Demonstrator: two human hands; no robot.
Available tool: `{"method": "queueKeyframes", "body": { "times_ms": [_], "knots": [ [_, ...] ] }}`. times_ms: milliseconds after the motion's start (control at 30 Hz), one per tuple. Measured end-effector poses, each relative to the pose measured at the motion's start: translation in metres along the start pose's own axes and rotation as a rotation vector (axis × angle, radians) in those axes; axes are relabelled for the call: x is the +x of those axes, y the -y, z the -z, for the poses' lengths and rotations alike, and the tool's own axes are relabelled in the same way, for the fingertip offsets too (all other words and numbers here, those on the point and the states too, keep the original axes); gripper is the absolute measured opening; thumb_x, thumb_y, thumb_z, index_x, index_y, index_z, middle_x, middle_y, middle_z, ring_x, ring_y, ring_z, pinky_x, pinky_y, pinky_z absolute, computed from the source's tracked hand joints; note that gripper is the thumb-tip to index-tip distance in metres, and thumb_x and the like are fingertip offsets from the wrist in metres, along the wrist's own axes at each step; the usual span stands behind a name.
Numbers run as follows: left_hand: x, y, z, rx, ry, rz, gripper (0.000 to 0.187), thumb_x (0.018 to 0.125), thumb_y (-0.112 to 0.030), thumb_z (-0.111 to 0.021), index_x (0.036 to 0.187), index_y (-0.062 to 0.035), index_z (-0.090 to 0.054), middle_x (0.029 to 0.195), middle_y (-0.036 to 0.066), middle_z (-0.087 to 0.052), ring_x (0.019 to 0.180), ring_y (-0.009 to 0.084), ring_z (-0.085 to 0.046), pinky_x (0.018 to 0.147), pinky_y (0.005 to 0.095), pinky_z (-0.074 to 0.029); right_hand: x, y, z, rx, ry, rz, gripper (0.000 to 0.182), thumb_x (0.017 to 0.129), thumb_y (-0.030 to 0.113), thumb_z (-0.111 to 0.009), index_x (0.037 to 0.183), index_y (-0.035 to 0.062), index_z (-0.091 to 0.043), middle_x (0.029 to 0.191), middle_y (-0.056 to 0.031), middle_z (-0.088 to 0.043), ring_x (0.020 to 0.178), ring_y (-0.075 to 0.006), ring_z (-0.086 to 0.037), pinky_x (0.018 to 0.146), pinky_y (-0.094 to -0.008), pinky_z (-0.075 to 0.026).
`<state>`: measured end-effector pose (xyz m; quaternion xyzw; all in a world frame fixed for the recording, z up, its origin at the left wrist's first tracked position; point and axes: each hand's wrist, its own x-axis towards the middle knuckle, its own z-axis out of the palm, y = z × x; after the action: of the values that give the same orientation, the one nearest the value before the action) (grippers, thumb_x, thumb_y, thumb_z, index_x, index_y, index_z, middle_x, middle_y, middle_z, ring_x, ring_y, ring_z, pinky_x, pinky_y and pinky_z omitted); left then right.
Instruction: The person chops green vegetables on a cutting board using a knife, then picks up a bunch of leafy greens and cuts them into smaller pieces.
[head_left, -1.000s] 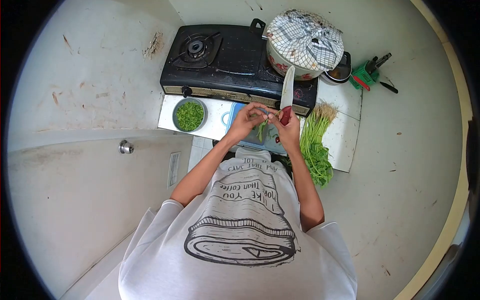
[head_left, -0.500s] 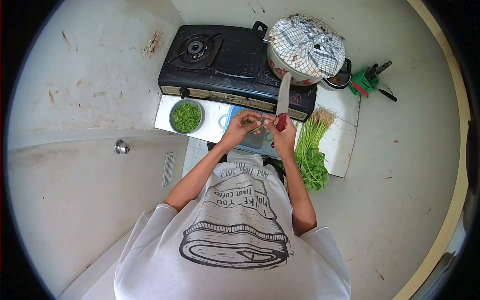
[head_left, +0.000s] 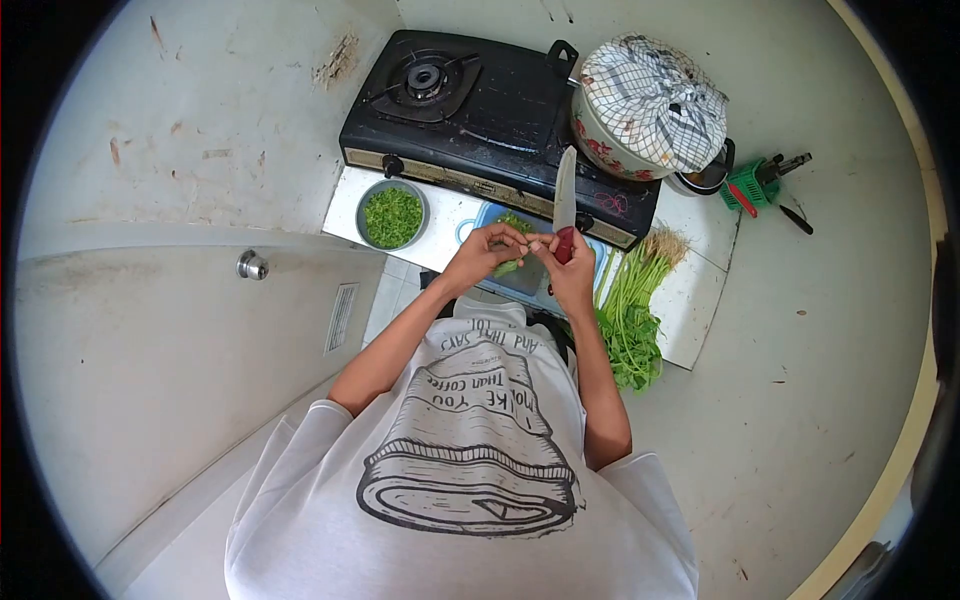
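Mid-frame, I have my left hand (head_left: pixel 483 260) pinching a sprig (head_left: pixel 507 269) over the board (head_left: pixel 525 284); my right hand (head_left: pixel 568 275) grips the knife (head_left: pixel 566 192), blade toward the top. Greens (head_left: pixel 630 315) lie right of centre, the bowl (head_left: pixel 424 226) upper left.

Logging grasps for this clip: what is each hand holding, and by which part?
Right hand: knife, by its red handle. Left hand: green sprig, pinched; exact spot hidden.

Between the fingers (head_left: pixel 543 253): 1 knife (head_left: pixel 566 190). Beyond them: 1 stove (head_left: pixel 510 100), 2 pots (head_left: pixel 598 140). Beside them: 1 bowl (head_left: pixel 378 187), 1 leafy bunch (head_left: pixel 632 300).
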<state>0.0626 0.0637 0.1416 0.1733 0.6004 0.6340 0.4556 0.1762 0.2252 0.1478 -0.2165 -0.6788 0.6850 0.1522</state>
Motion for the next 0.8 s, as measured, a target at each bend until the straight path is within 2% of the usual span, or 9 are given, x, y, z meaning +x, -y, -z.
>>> {"method": "queueKeyframes", "body": {
  "times_ms": [67,167,267,367,567,633,733,800],
  "knots": [
    [-0.001,0.003,0.004,0.038,0.024,-0.003,0.016,0.103,-0.012,-0.067,0.113,0.0007,-0.067,0.104,0.005,-0.071,0.090,0.0107,-0.067,0.088,0.0278,-0.051,0.000,-0.001,-0.002,-0.018,0.008,-0.009,0.022,0.094,0.004,-0.075,0.088,0.0013,-0.055,0.102,-0.0149,-0.078,0.091,-0.0126,-0.070,0.083,-0.0288,-0.054],
    [-0.007,0.000,0.006,-0.139,0.008,0.182,0.017,0.106,-0.017,-0.063,0.113,-0.0009,-0.066,0.105,0.007,-0.071,0.089,0.0127,-0.069,0.085,0.0280,-0.055,-0.002,0.001,-0.006,-0.015,0.005,-0.022,0.022,0.094,0.004,-0.075,0.087,0.0015,-0.054,0.102,-0.0151,-0.078,0.090,-0.0133,-0.070,0.083,-0.0297,-0.055],
    [-0.012,-0.006,0.010,-0.460,0.057,0.369,0.019,0.108,-0.020,-0.059,0.114,-0.0020,-0.064,0.107,0.009,-0.071,0.089,0.0150,-0.070,0.080,0.0291,-0.060,-0.003,0.000,-0.008,0.024,0.020,-0.026,0.024,0.094,0.003,-0.075,0.086,0.0028,-0.052,0.104,-0.0173,-0.078,0.092,-0.0150,-0.071,0.084,-0.0303,-0.055],
    [-0.016,0.003,0.014,-0.533,0.079,0.400,0.019,0.108,-0.018,-0.058,0.116,-0.0014,-0.063,0.106,0.010,-0.070,0.088,0.0165,-0.071,0.077,0.0299,-0.063,-0.004,-0.001,-0.007,0.088,0.068,-0.059,0.027,0.095,0.002,-0.075,0.086,0.0050,-0.049,0.107,-0.0202,-0.076,0.095,-0.0173,-0.072,0.087,-0.0309,-0.055],
    [-0.020,0.019,0.024,-0.627,0.140,0.382,0.016,0.105,-0.012,-0.063,0.115,-0.0002,-0.064,0.101,0.008,-0.069,0.087,0.0153,-0.069,0.077,0.0298,-0.062,-0.005,0.000,-0.006,0.159,0.123,-0.091,0.028,0.095,0.002,-0.074,0.086,0.0056,-0.048,0.109,-0.0209,-0.076,0.096,-0.0179,-0.072,0.088,-0.0320,-0.056],
    [-0.022,0.019,0.025,-0.613,0.130,0.392,0.014,0.103,-0.010,-0.066,0.113,0.0001,-0.066,0.101,0.008,-0.069,0.086,0.0145,-0.069,0.077,0.0299,-0.061,-0.004,-0.002,-0.005,0.172,0.141,-0.079,0.029,0.096,0.001,-0.074,0.086,0.0058,-0.047,0.109,-0.0221,-0.076,0.097,-0.0185,-0.072,0.088,-0.0325,-0.056],
    [-0.023,0.021,0.031,-0.540,0.122,0.367,0.012,0.100,-0.007,-0.070,0.109,0.0006,-0.069,0.099,0.008,-0.069,0.086,0.0141,-0.068,0.075,0.0295,-0.060,-0.004,-0.005,-0.008,0.163,0.166,-0.051,0.027,0.096,0.004,-0.074,0.087,0.0058,-0.048,0.109,-0.0195,-0.076,0.094,-0.0173,-0.071,0.089,-0.0321,-0.056],
    [-0.025,0.024,0.036,-0.464,0.091,0.351,0.010,0.098,-0.005,-0.071,0.106,0.0009,-0.070,0.098,0.008,-0.069,0.085,0.0142,-0.068,0.075,0.0290,-0.059,-0.003,-0.011,-0.012,0.131,0.141,-0.085,0.028,0.097,0.004,-0.074,0.086,0.0055,-0.048,0.108,-0.0198,-0.076,0.096,-0.0172,-0.071,0.085,-0.0324,-0.058]
  ]
}}
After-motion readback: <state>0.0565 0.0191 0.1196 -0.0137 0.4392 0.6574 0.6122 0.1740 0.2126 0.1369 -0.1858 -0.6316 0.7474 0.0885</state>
